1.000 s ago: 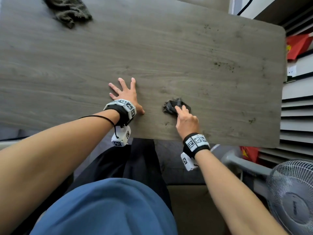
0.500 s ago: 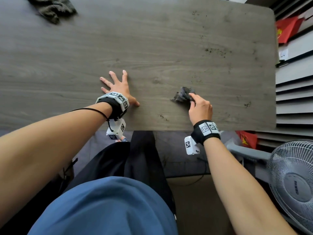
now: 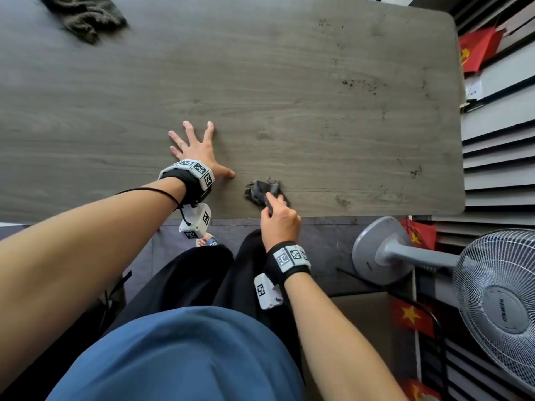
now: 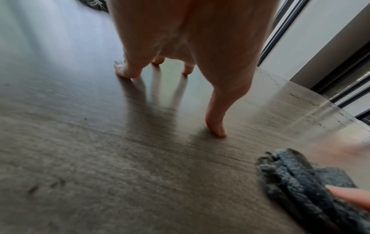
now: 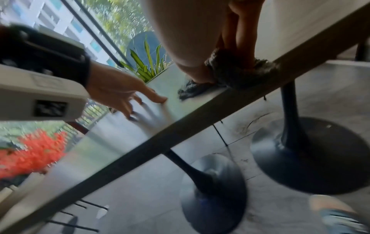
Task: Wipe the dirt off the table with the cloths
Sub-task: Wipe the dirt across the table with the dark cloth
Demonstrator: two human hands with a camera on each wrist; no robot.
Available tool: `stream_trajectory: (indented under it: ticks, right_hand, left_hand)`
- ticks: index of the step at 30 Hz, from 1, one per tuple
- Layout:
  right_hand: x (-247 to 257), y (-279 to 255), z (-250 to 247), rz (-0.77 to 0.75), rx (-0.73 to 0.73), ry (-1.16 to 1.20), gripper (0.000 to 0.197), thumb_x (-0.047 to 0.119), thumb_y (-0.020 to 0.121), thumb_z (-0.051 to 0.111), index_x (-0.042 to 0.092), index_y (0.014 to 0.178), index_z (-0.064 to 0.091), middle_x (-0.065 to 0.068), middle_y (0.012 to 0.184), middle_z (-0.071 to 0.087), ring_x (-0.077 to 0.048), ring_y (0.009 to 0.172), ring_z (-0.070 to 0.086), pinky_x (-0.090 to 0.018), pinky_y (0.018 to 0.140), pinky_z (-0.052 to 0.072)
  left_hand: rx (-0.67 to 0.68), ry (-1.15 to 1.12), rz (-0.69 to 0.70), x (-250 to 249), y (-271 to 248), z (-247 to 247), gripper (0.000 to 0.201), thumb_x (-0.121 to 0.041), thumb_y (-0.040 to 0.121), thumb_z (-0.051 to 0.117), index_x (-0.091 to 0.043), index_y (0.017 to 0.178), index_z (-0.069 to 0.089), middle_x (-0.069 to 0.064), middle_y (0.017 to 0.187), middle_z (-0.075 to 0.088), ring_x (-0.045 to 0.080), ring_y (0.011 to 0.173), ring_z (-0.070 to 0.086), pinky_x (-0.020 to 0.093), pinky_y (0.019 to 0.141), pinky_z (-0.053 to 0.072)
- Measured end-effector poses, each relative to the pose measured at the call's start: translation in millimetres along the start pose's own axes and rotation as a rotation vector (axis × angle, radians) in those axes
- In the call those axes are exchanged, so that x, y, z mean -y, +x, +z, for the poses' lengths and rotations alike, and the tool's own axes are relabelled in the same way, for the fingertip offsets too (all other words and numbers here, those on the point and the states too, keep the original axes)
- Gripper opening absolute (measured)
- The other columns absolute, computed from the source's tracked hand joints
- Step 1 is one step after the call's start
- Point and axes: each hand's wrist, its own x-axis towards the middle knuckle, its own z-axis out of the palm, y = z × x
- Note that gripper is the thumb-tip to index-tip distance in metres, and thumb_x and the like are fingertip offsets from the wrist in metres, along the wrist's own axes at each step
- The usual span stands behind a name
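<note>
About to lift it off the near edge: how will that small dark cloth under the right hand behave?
The dark cloth is bunched, so probably limp and light. Its shaggy pile probably drags rather than slides on the table. Right hand pinches it.

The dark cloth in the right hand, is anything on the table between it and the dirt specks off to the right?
Nothing visible. The right hand pinches the dark cloth near the table's near edge. From there to the dirt specks by the right edge and the patch farther back is bare tabletop. The left hand and second cloth lie the other way.
</note>
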Motion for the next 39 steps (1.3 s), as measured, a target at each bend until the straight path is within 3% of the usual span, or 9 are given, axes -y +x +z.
stream_trajectory:
  ticks: [3, 7, 12, 19, 25, 28, 31, 36, 39]
  right_hand:
    - [7.0, -0.9, -3.8, 0.049, -0.011, 0.179, 0.035, 0.014, 0.077, 0.071, 0.022, 0.111, 0.073, -0.009, 0.091, 0.075, -0.028, 0.076, 0.069, -0.031, 0.071, 0.054]
    - [-14.9, 16.2, -22.5, 0.127, -0.172, 0.341, 0.033, 0.021, 0.075, 0.070, 0.023, 0.108, 0.075, -0.003, 0.066, 0.071, -0.014, 0.054, 0.059, -0.021, 0.063, 0.049]
    - [-55.9, 30.3, -44.1, 0.183, -0.301, 0.302, 0.031, 0.011, 0.074, 0.072, 0.019, 0.105, 0.076, -0.006, 0.066, 0.071, -0.016, 0.056, 0.060, -0.015, 0.063, 0.044]
    - [-14.6, -12.3, -2.5, 0.235, -0.142, 0.298, 0.035, 0.015, 0.073, 0.073, 0.028, 0.105, 0.075, -0.002, 0.086, 0.075, -0.021, 0.074, 0.067, -0.027, 0.073, 0.051]
    - [25.4, -29.8, 9.6, 0.136, -0.073, 0.380, 0.034, 0.011, 0.072, 0.076, 0.020, 0.105, 0.076, -0.004, 0.078, 0.075, -0.014, 0.069, 0.067, 0.009, 0.082, 0.022]
    - [18.7, -3.1, -10.7, 0.140, -0.170, 0.440, 0.030, 0.014, 0.073, 0.074, 0.017, 0.103, 0.077, -0.002, 0.068, 0.072, -0.007, 0.058, 0.057, -0.006, 0.069, 0.043]
    - [3.1, 46.5, -37.2, 0.112, -0.248, 0.347, 0.028, 0.019, 0.076, 0.071, 0.021, 0.103, 0.076, -0.003, 0.077, 0.074, -0.015, 0.067, 0.065, -0.015, 0.071, 0.045]
    - [-16.2, 133.3, -41.3, 0.152, -0.018, 0.022, 0.035, 0.019, 0.085, 0.059, 0.030, 0.117, 0.069, -0.008, 0.108, 0.071, -0.029, 0.100, 0.063, -0.031, 0.083, 0.049]
    - [7.1, 122.0, -13.5, 0.023, 0.082, -0.089, 0.035, 0.014, 0.089, 0.056, 0.025, 0.121, 0.064, -0.007, 0.123, 0.061, -0.031, 0.105, 0.060, -0.039, 0.085, 0.047]
  left_hand:
    - [-0.008, 0.006, 0.002, 1.7, 0.2, 1.4, 0.133, -0.052, 0.061, 0.091, -0.039, 0.159, 0.003, 0.015, 0.165, -0.021, 0.052, 0.147, -0.019, 0.061, 0.121, 0.002]
    - [-0.007, 0.021, -0.005, 1.7, -0.1, 2.6, 0.133, -0.054, 0.062, 0.090, -0.041, 0.159, 0.000, 0.014, 0.165, -0.022, 0.052, 0.147, -0.019, 0.060, 0.122, 0.003]
    - [0.007, 0.024, -0.006, -0.8, 0.4, -0.3, 0.134, -0.053, 0.062, 0.091, -0.039, 0.159, 0.000, 0.014, 0.164, -0.022, 0.052, 0.147, -0.019, 0.061, 0.122, 0.004]
    - [0.021, 0.025, -0.010, -0.5, 1.6, -3.1, 0.134, -0.053, 0.060, 0.092, -0.040, 0.158, 0.002, 0.014, 0.165, -0.020, 0.053, 0.148, -0.016, 0.062, 0.122, 0.008]
    - [0.023, 0.024, -0.007, 0.1, 3.9, -2.5, 0.133, -0.054, 0.059, 0.092, -0.041, 0.158, 0.003, 0.014, 0.165, -0.019, 0.052, 0.148, -0.015, 0.061, 0.122, 0.009]
    - [0.015, 0.020, -0.006, 1.3, 4.3, -2.7, 0.134, -0.055, 0.058, 0.092, -0.042, 0.158, 0.004, 0.013, 0.165, -0.018, 0.052, 0.148, -0.015, 0.060, 0.122, 0.010]
    - [0.018, 0.022, 0.000, 2.6, 3.9, -1.8, 0.134, -0.057, 0.057, 0.091, -0.044, 0.157, 0.003, 0.012, 0.165, -0.018, 0.051, 0.148, -0.016, 0.060, 0.122, 0.009]
    - [0.012, 0.089, 0.047, 7.0, 2.7, -4.7, 0.132, -0.069, 0.059, 0.084, -0.045, 0.157, 0.000, 0.011, 0.165, -0.012, 0.052, 0.148, -0.011, 0.058, 0.122, 0.016]
    - [-0.053, 0.250, 0.100, 17.2, 3.5, -1.5, 0.128, -0.087, 0.059, 0.069, -0.046, 0.157, -0.003, 0.011, 0.164, -0.003, 0.050, 0.148, -0.002, 0.055, 0.119, 0.025]
